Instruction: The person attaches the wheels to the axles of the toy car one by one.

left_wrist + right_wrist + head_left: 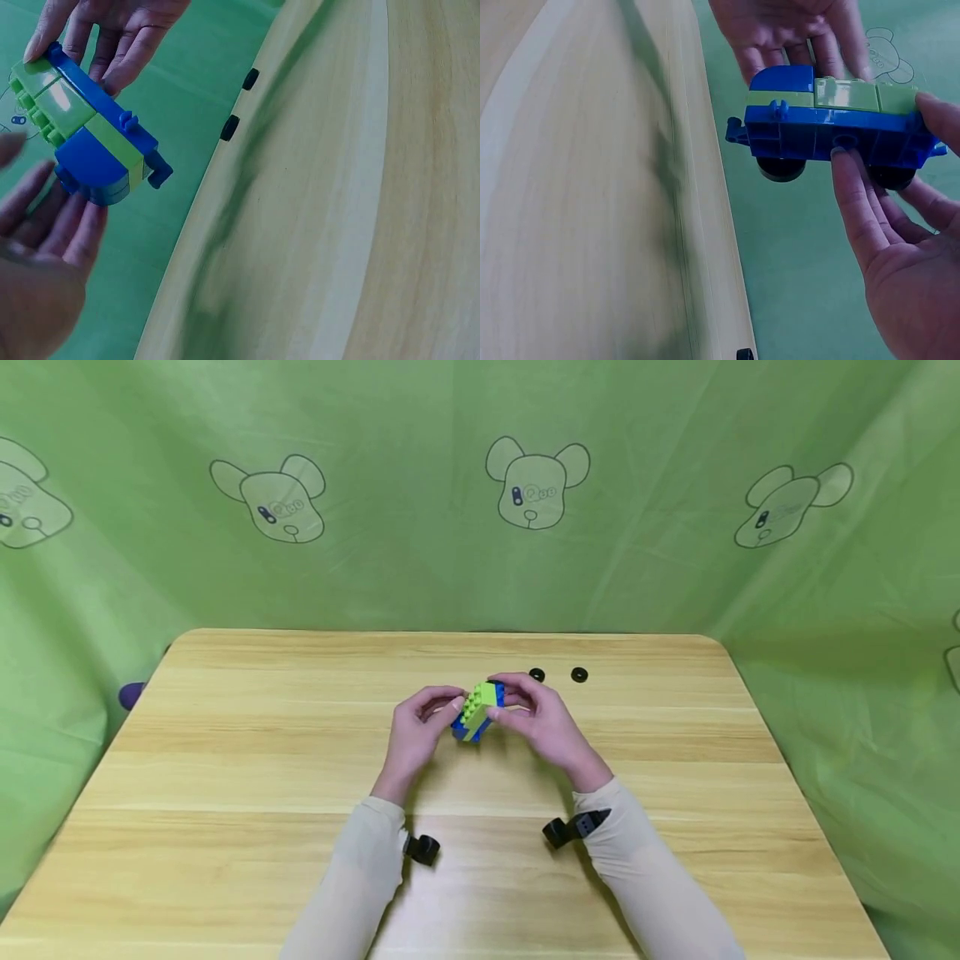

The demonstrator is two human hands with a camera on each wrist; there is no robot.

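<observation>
A toy car of blue and lime-green building bricks point(482, 697) is held tilted above the table, its studs turned toward the left. My right hand point(551, 727) grips its rear end between thumb and fingers; in the right wrist view a fingertip touches the blue underside point(821, 141). Around the other side, my left hand point(412, 731) holds the car, its fingers near the rounded blue front point(94, 161). Two black wheels point(781, 169) show beneath the car in the right wrist view. Blue pegs point(780, 110) stick out from the side without wheels.
Two loose black wheels point(579, 674) lie flat near the back of the wooden table point(262, 760), beyond my right hand. A green curtain point(405, 568) with printed bear heads hangs behind and at the sides. A purple object point(131, 696) sits past the table's left edge.
</observation>
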